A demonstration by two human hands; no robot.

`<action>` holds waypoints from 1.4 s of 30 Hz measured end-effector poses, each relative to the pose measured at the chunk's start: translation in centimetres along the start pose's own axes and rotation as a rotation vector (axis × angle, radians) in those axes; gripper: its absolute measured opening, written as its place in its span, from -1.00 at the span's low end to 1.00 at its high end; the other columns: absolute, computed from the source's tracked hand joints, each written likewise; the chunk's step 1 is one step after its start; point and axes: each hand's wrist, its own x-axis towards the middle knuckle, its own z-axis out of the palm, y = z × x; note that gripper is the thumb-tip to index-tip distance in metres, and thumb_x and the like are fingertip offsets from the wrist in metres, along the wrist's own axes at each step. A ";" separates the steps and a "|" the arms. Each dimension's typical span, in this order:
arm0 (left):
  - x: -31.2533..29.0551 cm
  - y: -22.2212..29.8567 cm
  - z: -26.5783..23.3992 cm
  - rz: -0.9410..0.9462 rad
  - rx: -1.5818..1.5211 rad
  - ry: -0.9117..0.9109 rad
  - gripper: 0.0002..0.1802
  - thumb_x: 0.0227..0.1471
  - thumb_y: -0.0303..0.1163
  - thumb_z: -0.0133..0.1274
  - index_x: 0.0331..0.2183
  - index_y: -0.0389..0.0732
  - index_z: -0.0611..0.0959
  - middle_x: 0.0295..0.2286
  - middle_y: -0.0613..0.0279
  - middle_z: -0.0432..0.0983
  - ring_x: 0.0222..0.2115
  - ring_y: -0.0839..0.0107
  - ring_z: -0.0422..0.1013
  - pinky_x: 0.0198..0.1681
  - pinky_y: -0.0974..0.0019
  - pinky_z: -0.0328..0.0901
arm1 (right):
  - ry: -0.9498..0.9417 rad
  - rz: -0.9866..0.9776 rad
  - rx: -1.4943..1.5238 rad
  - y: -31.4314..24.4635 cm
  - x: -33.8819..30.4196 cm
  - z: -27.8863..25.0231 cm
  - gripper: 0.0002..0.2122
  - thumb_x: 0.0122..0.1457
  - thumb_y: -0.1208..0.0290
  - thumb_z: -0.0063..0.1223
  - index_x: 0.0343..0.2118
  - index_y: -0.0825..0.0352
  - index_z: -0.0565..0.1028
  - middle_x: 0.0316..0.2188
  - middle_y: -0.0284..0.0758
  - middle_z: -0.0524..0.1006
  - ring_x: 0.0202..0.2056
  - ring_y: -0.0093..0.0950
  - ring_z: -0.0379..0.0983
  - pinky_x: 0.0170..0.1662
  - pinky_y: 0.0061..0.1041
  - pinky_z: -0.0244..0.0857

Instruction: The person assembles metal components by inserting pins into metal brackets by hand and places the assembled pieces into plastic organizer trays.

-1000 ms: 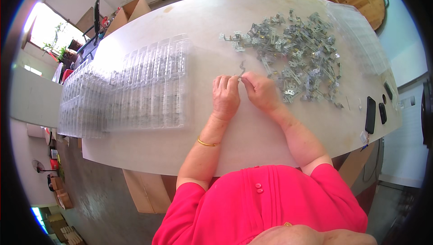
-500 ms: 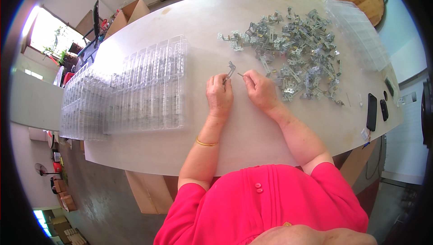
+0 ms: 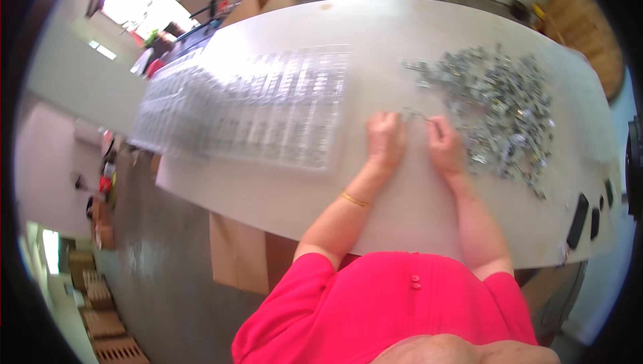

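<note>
My left hand point(image 3: 386, 141) is closed on a small grey metal bracket point(image 3: 410, 111), which sticks out from the fingers toward the right. Facing it, my right hand point(image 3: 446, 148) pinches a thin dark rod point(image 3: 428, 119), its tip at or very near the bracket; motion blur hides whether they touch. Just beyond my right hand spreads a heap of similar metal brackets point(image 3: 499, 96). Left of my left hand stand clear plastic compartment trays point(image 3: 288, 106), filled with rows of metal pieces.
All this lies on a pale table point(image 3: 375, 22). Another clear plastic tray point(image 3: 589, 113) rests at its right edge, with a black phone point(image 3: 577, 222) and a smaller black object point(image 3: 595, 223) nearer me. Cardboard boxes point(image 3: 231, 250) stand under the table and on the floor at left.
The view has swung, so everything sits further right and tilted. The bracket in my left hand now lies flatter, and the rod tip has come up close to it.
</note>
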 end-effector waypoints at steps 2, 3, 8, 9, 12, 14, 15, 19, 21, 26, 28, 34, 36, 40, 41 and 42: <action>-0.3 0.6 -0.2 -0.008 0.025 0.014 -0.83 -0.02 -0.43 0.18 -0.31 -0.26 0.64 -0.40 0.06 0.53 -0.26 0.09 0.43 -0.10 0.10 0.24 | -0.015 -0.007 0.055 0.2 0.1 -0.2 -0.88 0.26 0.36 0.02 -0.29 0.27 0.51 -0.55 -0.22 0.53 -0.54 -0.32 0.48 -0.44 -0.37 0.31; -0.3 1.1 -0.9 -0.015 0.047 0.028 -0.83 -0.02 -0.43 0.18 -0.31 -0.26 0.64 -0.40 0.06 0.53 -0.26 0.09 0.43 -0.10 0.10 0.24 | -0.033 0.085 0.105 0.2 0.0 -0.5 -0.88 0.27 0.36 0.02 -0.29 0.29 0.51 -0.58 -0.30 0.50 -0.55 -0.45 0.42 -0.45 -0.45 0.28; 1.0 4.5 -6.2 -0.085 -0.149 -0.003 -0.84 -0.03 -0.51 0.19 -0.31 -0.26 0.64 -0.43 0.12 0.51 -0.35 0.19 0.41 -0.15 0.18 0.25 | -0.028 0.193 0.294 0.6 0.3 0.0 -0.87 0.29 0.37 0.02 -0.31 0.31 0.50 -0.61 -0.50 0.41 -0.56 -0.71 0.28 -0.47 -0.63 0.20; 1.4 4.9 -7.6 -0.087 -0.137 0.004 -0.84 -0.03 -0.51 0.19 -0.31 -0.26 0.64 -0.43 0.12 0.51 -0.35 0.19 0.41 -0.15 0.18 0.25 | -0.044 0.216 0.287 0.2 0.4 -0.1 -0.87 0.29 0.37 0.02 -0.32 0.32 0.50 -0.61 -0.49 0.41 -0.56 -0.70 0.29 -0.47 -0.63 0.20; 2.7 4.8 -12.1 -0.003 -0.105 0.123 -0.87 -0.02 -0.53 0.19 -0.33 -0.29 0.65 -0.43 0.12 0.53 -0.40 0.28 0.43 -0.25 0.24 0.31 | -0.049 0.222 0.289 0.4 0.4 -0.2 -0.87 0.29 0.38 0.02 -0.32 0.33 0.50 -0.60 -0.48 0.43 -0.56 -0.70 0.31 -0.47 -0.63 0.20; 4.0 2.9 -15.0 0.013 -0.039 0.188 -0.86 -0.01 -0.53 0.19 -0.32 -0.31 0.66 -0.43 0.13 0.55 -0.42 0.33 0.46 -0.28 0.31 0.34 | -0.041 0.204 0.298 0.7 0.5 -0.2 -0.87 0.29 0.38 0.03 -0.33 0.33 0.50 -0.60 -0.48 0.43 -0.56 -0.69 0.31 -0.48 -0.63 0.19; 4.6 1.5 -16.4 0.009 -0.007 0.222 -0.85 0.00 -0.52 0.19 -0.31 -0.32 0.67 -0.43 0.15 0.57 -0.42 0.37 0.47 -0.29 0.35 0.36 | -0.040 0.199 0.289 0.6 0.6 -0.3 -0.87 0.29 0.38 0.03 -0.33 0.33 0.49 -0.59 -0.48 0.43 -0.56 -0.69 0.32 -0.47 -0.63 0.20; 6.5 -5.5 -22.5 -0.228 -0.104 0.331 -0.86 0.05 -0.50 0.19 -0.31 -0.36 0.68 -0.44 0.25 0.59 -0.45 0.60 0.43 -0.38 0.48 0.34 | -0.046 0.188 0.273 0.6 0.5 0.0 -0.87 0.28 0.39 0.02 -0.34 0.33 0.49 -0.59 -0.48 0.43 -0.55 -0.68 0.34 -0.47 -0.62 0.20; 7.5 -7.7 -25.3 -0.294 -0.040 0.382 -0.86 0.05 -0.49 0.19 -0.32 -0.36 0.68 -0.48 0.25 0.59 -0.48 0.60 0.43 -0.41 0.47 0.35 | -0.048 0.198 0.266 0.5 0.5 -0.3 -0.87 0.29 0.39 0.02 -0.34 0.33 0.49 -0.58 -0.48 0.43 -0.55 -0.67 0.34 -0.47 -0.62 0.20; 8.0 -15.5 -31.7 -0.408 0.128 0.436 -0.84 -0.01 -0.47 0.18 -0.35 -0.36 0.67 -0.46 0.12 0.64 -0.46 0.41 0.52 -0.34 0.35 0.41 | -0.067 0.202 0.272 0.5 0.5 -0.1 -0.86 0.29 0.38 0.01 -0.34 0.34 0.48 -0.58 -0.47 0.42 -0.53 -0.67 0.33 -0.45 -0.62 0.20; 8.4 -18.3 -33.0 -0.438 0.139 0.440 -0.82 -0.03 -0.44 0.20 -0.36 -0.35 0.67 -0.46 0.12 0.64 -0.46 0.42 0.52 -0.34 0.35 0.40 | -0.094 0.208 0.249 0.5 0.5 -0.3 -0.87 0.29 0.39 0.01 -0.33 0.33 0.47 -0.58 -0.48 0.41 -0.53 -0.67 0.32 -0.44 -0.63 0.20; 10.6 -21.8 -33.3 -0.566 0.213 0.352 -0.73 -0.12 -0.30 0.21 -0.37 -0.29 0.69 -0.47 0.16 0.64 -0.47 0.37 0.54 -0.33 0.29 0.41 | -0.077 0.239 0.342 1.6 0.4 0.0 -0.89 0.30 0.40 0.00 -0.32 0.31 0.48 -0.59 -0.52 0.38 -0.53 -0.70 0.30 -0.45 -0.67 0.19; 11.4 -22.9 -33.0 -0.561 0.172 0.330 -0.71 -0.14 -0.27 0.20 -0.38 -0.27 0.70 -0.48 0.16 0.65 -0.46 0.34 0.55 -0.32 0.27 0.41 | -0.086 0.235 0.341 1.8 0.4 -0.1 -0.89 0.30 0.41 0.01 -0.32 0.32 0.48 -0.59 -0.52 0.38 -0.53 -0.70 0.30 -0.46 -0.67 0.18; 13.2 -24.5 -30.8 -0.568 0.352 0.204 -0.74 -0.17 -0.26 0.17 -0.42 -0.23 0.72 -0.44 0.05 0.65 -0.39 0.19 0.59 -0.26 0.21 0.43 | -0.092 0.224 0.299 1.8 0.3 -0.2 -0.90 0.30 0.41 0.01 -0.32 0.32 0.49 -0.60 -0.53 0.38 -0.55 -0.71 0.30 -0.48 -0.68 0.17; 13.5 -25.3 -30.5 -0.558 0.370 0.177 -0.75 -0.18 -0.27 0.15 -0.44 -0.22 0.73 -0.42 0.01 0.65 -0.36 0.15 0.59 -0.24 0.20 0.44 | -0.091 0.218 0.300 1.7 0.3 -0.2 -0.90 0.30 0.41 0.01 -0.32 0.32 0.49 -0.60 -0.53 0.38 -0.55 -0.71 0.30 -0.48 -0.68 0.17; 14.0 -25.5 -29.8 -0.554 0.364 0.177 -0.75 -0.18 -0.27 0.15 -0.44 -0.22 0.73 -0.42 0.01 0.65 -0.36 0.15 0.59 -0.24 0.20 0.44 | -0.087 0.219 0.295 1.7 0.2 -0.2 -0.90 0.30 0.41 0.01 -0.32 0.32 0.49 -0.61 -0.53 0.38 -0.56 -0.71 0.30 -0.48 -0.68 0.17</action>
